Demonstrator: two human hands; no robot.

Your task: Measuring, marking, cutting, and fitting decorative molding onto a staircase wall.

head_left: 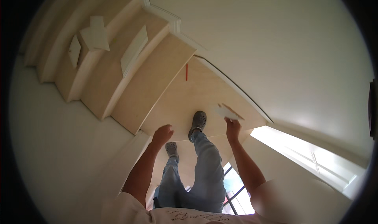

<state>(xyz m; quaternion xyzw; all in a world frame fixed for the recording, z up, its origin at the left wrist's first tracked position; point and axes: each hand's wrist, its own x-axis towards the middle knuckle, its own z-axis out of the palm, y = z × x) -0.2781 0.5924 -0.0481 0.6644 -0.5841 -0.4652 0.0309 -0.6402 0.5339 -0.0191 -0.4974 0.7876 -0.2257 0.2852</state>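
Observation:
My right hand (233,126) grips a flat pale piece (226,112) with a brown edge by its near end. The piece is slightly blurred, and I cannot make out its material. It is above the light wooden landing (169,106), to the right of my forward foot. My left hand (162,134) hangs over the landing's near left part, fingers curled in, and nothing shows in it. Farther ahead on the landing lies a thin red stick (186,72), perhaps a pencil.
Wooden stairs (94,78) curve up at the far left, with white flat pieces (134,50) lying on the treads. Pale walls (283,47) stand on both sides. One grey clog (199,121) is on the landing, the other (171,149) lower behind. A bright window (315,161) is at right.

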